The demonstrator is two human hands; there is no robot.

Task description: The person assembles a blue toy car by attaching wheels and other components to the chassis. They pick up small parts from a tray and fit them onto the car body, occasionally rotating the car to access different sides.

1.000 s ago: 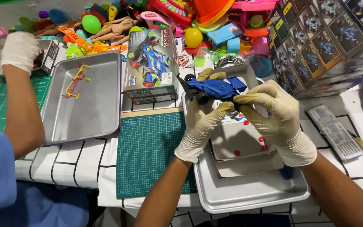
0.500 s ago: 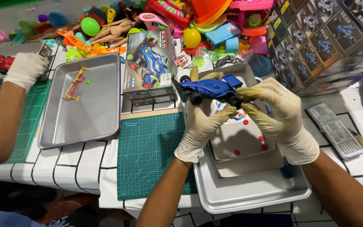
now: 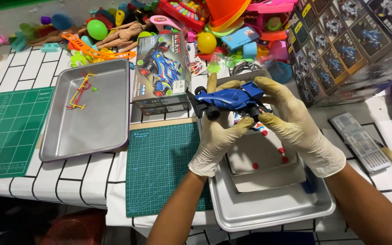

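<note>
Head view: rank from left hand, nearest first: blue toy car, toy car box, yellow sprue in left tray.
From the left hand:
1. Blue toy car, held in it, just above.
2. Toy car box, up and left.
3. Yellow sprue, far left, in the tray.

Both gloved hands are up over the tabletop holding a little blue plastic race car with black wheels (image 3: 227,100), left hand (image 3: 216,138) under it, right hand (image 3: 296,124) wrapped round the back end. Right below sits a shallow metal tray (image 3: 268,213) with white sheets and red dots. The car's printed cardboard box (image 3: 161,72) stands just left, next to a dark green cutting mat (image 3: 159,168).
</note>
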